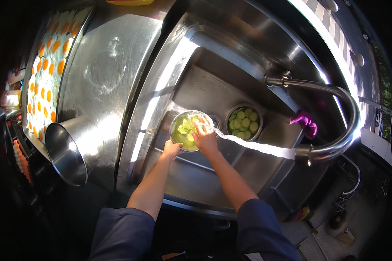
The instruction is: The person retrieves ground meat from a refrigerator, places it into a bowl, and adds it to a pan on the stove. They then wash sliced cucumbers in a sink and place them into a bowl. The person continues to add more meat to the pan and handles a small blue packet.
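Observation:
My left hand (172, 149) grips the near-left rim of a round metal bowl (177, 146) in a steel sink (212, 84). Sliced green vegetable, likely cucumber (185, 126), floats in the bowl's water. My right hand (202, 135) reaches over the bowl with its fingertips among the slices; whether it grips any cannot be told. Water pours from a curved steel faucet (351, 127) and runs across towards my right fingers. A second metal bowl (228, 130), full of round pale-green slices (245, 122), stands in the sink to the right.
Left of the sink, a steel counter (107, 65) holds a tall metal container (70, 150), tilted with its mouth towards me. Beyond it lies a large tray (62, 84) of fried eggs (45, 78). A purple cloth (308, 125) hangs at the sink's right side.

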Action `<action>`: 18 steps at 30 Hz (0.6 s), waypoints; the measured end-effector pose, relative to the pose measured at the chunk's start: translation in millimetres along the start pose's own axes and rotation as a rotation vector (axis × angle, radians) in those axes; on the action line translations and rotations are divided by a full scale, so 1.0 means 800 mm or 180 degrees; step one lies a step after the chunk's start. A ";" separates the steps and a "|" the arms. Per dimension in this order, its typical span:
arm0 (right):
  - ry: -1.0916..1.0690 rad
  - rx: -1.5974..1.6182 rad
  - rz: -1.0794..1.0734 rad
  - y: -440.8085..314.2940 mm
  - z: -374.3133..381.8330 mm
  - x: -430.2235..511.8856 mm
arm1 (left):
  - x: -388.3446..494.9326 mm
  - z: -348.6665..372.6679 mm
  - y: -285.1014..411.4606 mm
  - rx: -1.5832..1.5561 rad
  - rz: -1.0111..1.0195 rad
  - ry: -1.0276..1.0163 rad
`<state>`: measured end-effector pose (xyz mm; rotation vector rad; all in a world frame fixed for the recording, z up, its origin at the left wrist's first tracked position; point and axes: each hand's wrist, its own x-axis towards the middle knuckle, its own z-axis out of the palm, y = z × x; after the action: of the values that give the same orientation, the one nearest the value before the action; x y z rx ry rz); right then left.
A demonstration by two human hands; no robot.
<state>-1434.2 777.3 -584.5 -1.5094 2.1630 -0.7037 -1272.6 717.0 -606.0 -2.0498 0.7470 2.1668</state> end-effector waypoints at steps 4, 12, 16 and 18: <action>-0.0098 -0.0138 -0.0236 -0.028 -0.025 0.006 | -0.051 0.013 0.036 -0.0071 0.0235 -0.0281; 0.0595 -0.0432 -0.0365 -0.081 -0.122 0.046 | -0.153 0.026 0.125 0.0101 0.1065 -0.0517; 0.0384 -0.0373 -0.0214 -0.101 -0.191 0.068 | -0.122 0.009 0.146 0.1113 0.2354 -0.1365; 0.0508 -0.0692 -0.0118 -0.089 -0.203 0.067 | -0.171 0.042 0.175 0.0486 0.1847 -0.1450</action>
<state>-1495.3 733.9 -414.7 -1.6556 2.4025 -0.6375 -1340.4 644.4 -434.2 -1.2839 1.5066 2.6046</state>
